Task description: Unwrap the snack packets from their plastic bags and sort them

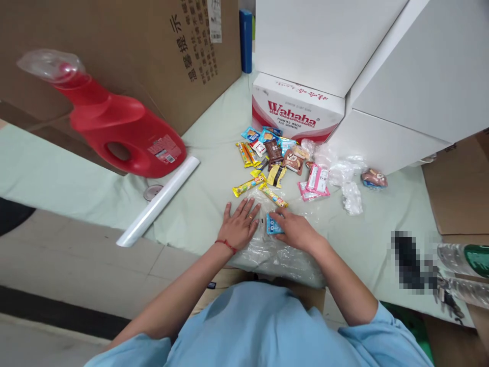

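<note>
Head view: on the green cloth-covered table point(202, 209), near its front edge, a small rectangular blue plastic packet point(271, 225) lies over crinkled clear plastic film point(282, 257). Probably light, slippery, crushable; best pinched by opposite edges. The right hand point(300, 230) overlaps its right side, pinching or merely touching, I cannot tell; the left hand point(237, 225) lies flat, fingers spread.

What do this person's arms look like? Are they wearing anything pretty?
Short, light blue sleeves match the shirt. A thin red bracelet circles the left wrist, and the left grip seems to have a ring. The right grip is plain, with no bracelet.
</note>
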The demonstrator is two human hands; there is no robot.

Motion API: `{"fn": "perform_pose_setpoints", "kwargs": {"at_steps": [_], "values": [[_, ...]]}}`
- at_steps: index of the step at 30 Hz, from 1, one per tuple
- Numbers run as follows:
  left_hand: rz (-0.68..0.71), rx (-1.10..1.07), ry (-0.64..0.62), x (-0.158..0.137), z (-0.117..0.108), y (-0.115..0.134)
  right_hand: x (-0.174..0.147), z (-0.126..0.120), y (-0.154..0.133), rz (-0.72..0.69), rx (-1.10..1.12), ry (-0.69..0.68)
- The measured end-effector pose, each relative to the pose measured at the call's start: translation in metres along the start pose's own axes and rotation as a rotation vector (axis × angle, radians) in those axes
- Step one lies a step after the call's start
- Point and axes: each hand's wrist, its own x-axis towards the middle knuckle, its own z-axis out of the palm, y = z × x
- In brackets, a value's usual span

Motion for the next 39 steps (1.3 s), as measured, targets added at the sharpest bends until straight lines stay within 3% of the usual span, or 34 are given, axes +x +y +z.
{"fn": "perform_pose_setpoints", "kwargs": {"at_steps": [4,14,20,22,27,31,33,36,39], "values": [[0.005,0.001,0.003,0.000,0.001,0.000,0.008,0.000,-0.008,-0.025,-0.051,0.004],[0.001,-0.022,0.017,0.000,0.001,0.000,0.004,0.009,-0.006,0.161,-0.089,0.038],[0.026,-0.030,0.006,-0.002,0.000,-0.007,-0.004,0.009,-0.003,0.117,0.068,0.045],[0.038,-0.051,0.014,-0.003,-0.001,-0.012,-0.015,0.011,0.006,0.072,0.174,0.089],[0.040,-0.130,0.128,-0.012,-0.003,-0.022,-0.071,0.033,0.036,-0.062,0.361,0.348],[0.110,-0.129,0.253,-0.032,-0.016,-0.024,-0.122,0.070,0.046,-0.180,0.347,0.338],[0.227,-0.158,0.164,-0.044,-0.024,-0.025,-0.139,0.092,0.044,-0.157,0.326,0.345],[0.389,-0.266,-0.085,-0.063,-0.030,-0.025,-0.152,0.118,0.038,-0.065,0.337,0.397],[0.390,-0.309,-0.174,-0.078,-0.030,-0.023,-0.157,0.129,0.033,-0.007,0.416,0.419]]}}
